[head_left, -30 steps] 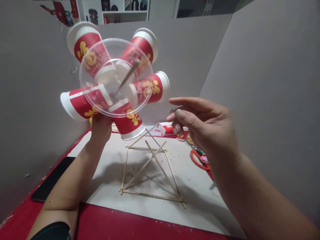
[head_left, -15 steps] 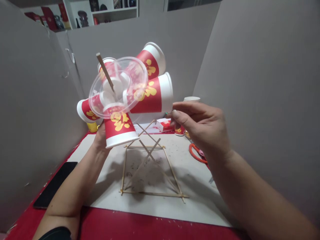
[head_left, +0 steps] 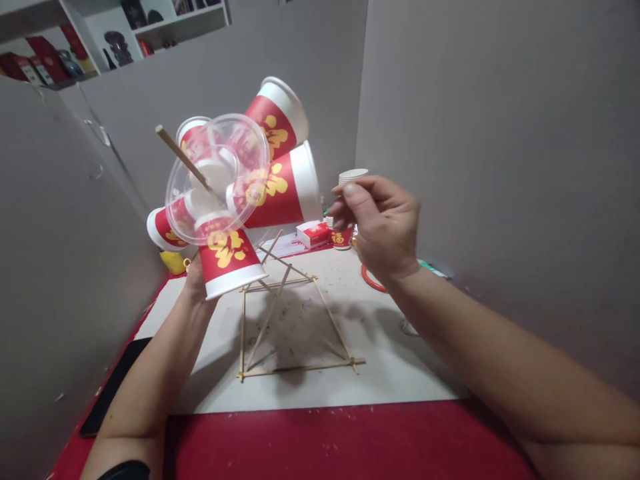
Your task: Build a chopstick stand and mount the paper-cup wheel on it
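Observation:
A wheel of several red and white paper cups [head_left: 277, 187] with gold characters is held up at the left, set around a clear plastic disc [head_left: 253, 127]. A wooden stick [head_left: 183, 157] passes through its middle and points up and left. My left hand [head_left: 199, 272] supports the wheel from behind and below; its fingers are hidden by the cups. My right hand [head_left: 383, 220] is to the right of the nearest cup's rim, apart from it, thumb against bent fingers, with nothing visible between them. Below stands a frame of thin wooden sticks [head_left: 295, 368] with crossed uprights.
The frame rests on a white board [head_left: 390, 380] over a red tabletop [head_left: 320, 443]. Stacked paper cups [head_left: 353, 175], a red and white box [head_left: 313, 233] and orange-handled scissors [head_left: 371, 279] lie behind. A black flat object [head_left: 113, 390] is at left. Grey panels [head_left: 480, 133] surround the table.
The view has turned to the right, so most things appear further left. My right hand has drawn away from the cup's rim. My left hand still holds the wheel up.

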A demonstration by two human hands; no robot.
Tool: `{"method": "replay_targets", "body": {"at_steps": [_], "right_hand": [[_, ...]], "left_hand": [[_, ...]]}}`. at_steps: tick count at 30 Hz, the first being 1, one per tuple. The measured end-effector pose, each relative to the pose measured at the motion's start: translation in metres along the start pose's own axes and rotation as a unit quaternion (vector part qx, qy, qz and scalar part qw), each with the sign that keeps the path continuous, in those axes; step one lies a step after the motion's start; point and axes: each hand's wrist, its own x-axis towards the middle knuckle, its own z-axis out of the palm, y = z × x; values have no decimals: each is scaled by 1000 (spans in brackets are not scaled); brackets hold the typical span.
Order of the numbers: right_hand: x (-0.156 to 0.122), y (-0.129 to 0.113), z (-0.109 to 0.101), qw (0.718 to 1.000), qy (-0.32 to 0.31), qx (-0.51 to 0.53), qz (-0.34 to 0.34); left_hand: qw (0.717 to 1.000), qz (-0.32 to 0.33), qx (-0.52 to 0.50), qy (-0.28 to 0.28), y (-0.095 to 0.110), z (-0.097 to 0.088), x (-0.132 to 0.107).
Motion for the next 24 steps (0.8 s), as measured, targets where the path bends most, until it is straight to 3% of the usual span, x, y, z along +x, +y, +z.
{"method": "replay_targets", "body": {"at_steps": [4,10,13,18,24], "right_hand": [[-5,18,-6,999,3,-24,38],[-12,3,-12,999,9,-38,-29],[-16,-13,-12,993,4,-67,-98],[-13,-40,-4,967,-63,-136,-206],[-3,-45,1,965,-67,-163,-192]], "left_hand": [[999,-4,14,52,-7,7,-3],[995,-37,36,85,-12,17,-3],[994,-57,36,84,-12,21,-1],[997,-25,19,73,-10,27,8],[996,5,76,34,0,26,25]]}}
